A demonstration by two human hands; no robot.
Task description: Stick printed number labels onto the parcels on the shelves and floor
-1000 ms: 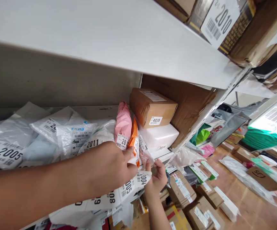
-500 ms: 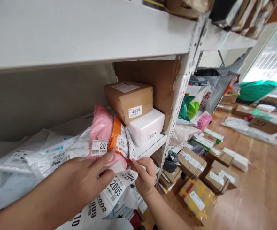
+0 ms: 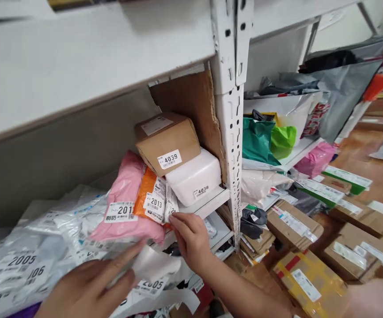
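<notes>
My left hand [image 3: 92,282], partly blurred at the bottom, is closed on a curling strip of number labels [image 3: 156,265], held by the thumb and index finger. One label reads 2005. My right hand [image 3: 191,240] pinches the lower edge of a small white packet [image 3: 170,204], whose number is partly covered by the fingers. Right beside it leans an orange packet [image 3: 145,194] labelled 2013. A pink bag [image 3: 127,176] with a label starting 201 lies to its left, just above my left hand.
A brown box [image 3: 168,137] marked 4039 rests on a white foam box [image 3: 194,176] marked 4038, by a perforated post [image 3: 233,132]. Clear plastic bags [image 3: 22,238] fill the shelf's left. Several parcels, including a yellow-taped box [image 3: 310,278], lie on the floor at right.
My left hand has drawn back down and left from the orange packet, taking the label strip with it. My right hand stays at the white packet. The view has shifted.
</notes>
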